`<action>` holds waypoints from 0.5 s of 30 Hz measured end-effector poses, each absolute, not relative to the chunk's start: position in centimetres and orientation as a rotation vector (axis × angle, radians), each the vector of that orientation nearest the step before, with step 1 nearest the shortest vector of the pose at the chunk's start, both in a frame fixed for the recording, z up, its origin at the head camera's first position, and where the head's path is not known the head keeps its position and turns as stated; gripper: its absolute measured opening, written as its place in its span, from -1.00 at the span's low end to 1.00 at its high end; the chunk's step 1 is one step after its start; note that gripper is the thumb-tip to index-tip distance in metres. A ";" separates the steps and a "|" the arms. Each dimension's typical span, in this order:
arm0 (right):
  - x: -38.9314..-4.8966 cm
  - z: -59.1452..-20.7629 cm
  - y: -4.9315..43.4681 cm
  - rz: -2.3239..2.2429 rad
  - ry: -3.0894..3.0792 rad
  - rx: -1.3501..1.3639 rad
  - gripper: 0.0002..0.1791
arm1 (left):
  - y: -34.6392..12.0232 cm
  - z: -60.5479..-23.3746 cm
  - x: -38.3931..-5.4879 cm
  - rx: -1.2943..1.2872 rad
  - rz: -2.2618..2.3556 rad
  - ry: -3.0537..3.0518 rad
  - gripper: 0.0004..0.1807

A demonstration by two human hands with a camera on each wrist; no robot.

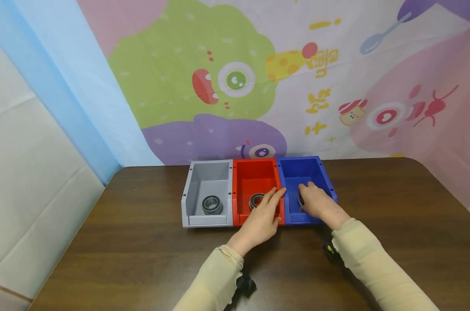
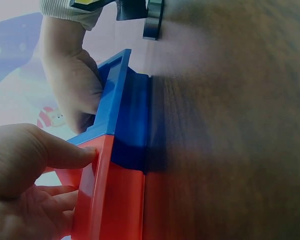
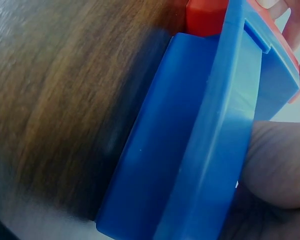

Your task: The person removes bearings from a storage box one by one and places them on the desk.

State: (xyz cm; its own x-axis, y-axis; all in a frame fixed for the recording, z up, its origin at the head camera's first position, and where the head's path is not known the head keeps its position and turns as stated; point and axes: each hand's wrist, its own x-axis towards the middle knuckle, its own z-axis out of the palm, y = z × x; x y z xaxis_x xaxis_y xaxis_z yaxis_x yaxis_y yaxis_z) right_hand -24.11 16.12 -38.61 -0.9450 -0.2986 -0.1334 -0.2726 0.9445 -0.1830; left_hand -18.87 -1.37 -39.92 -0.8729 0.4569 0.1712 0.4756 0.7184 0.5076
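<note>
Three joined open bins, one grey (image 1: 209, 185), one red (image 1: 254, 176) and one blue (image 1: 299, 170), stand in a row. My right hand (image 1: 318, 202) reaches into the blue bin, its fingers curled at a ball bearing (image 1: 300, 200) that they mostly cover. My left hand (image 1: 258, 222) lies over the red bin, with fingers stretched toward the wall shared with the blue one. Its thumb (image 2: 72, 154) rests on the red bin's front lip in the left wrist view. Partly behind this hand sits another bearing (image 1: 252, 201); a third bearing (image 1: 214, 212) lies in the grey bin.
The bins stand near the back of a brown wooden table (image 1: 141, 242). A cartoon-printed cloth (image 1: 188, 56) hangs right behind them. Black wrist devices hang under both sleeves, one at the left wrist (image 1: 246, 285) and one at the right wrist (image 1: 330, 251).
</note>
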 end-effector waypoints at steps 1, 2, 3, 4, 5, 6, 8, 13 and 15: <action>-24.1 -38.6 16.2 -0.244 2.938 -0.438 -0.42 | -1.4 -39.9 -18.9 -0.783 -0.862 -2.880 -0.22; -24.1 -38.6 16.2 -0.244 2.934 -0.444 -0.43 | -1.4 -40.0 -18.9 -0.782 -0.862 -2.880 -0.22; -24.2 -38.5 16.2 -0.250 2.929 -0.443 -0.43 | -1.4 -40.0 -18.9 -0.781 -0.865 -2.880 -0.22; -24.2 -38.5 16.3 -0.260 2.923 -0.440 -0.43 | -1.4 -40.0 -18.9 -0.781 -0.867 -2.880 -0.22; -24.2 -38.5 16.3 -0.272 2.917 -0.434 -0.43 | -1.4 -40.0 -18.9 -0.783 -0.868 -2.880 -0.22; -24.2 -38.4 16.3 -0.286 2.912 -0.427 -0.44 | -1.4 -40.1 -18.9 -0.784 -0.868 -2.880 -0.22; -24.1 -38.3 16.4 -0.316 2.911 -0.425 -0.44 | -1.4 -40.1 -18.9 -0.782 -0.870 -2.884 -0.22; -23.6 -37.9 16.4 -0.378 2.977 -0.471 -0.48 | -1.4 -40.0 -18.8 -0.775 -0.865 -2.888 -0.22; -23.3 -37.6 16.5 -0.388 3.018 -0.497 -0.51 | -1.3 -40.0 -18.8 -0.778 -0.864 -2.884 -0.22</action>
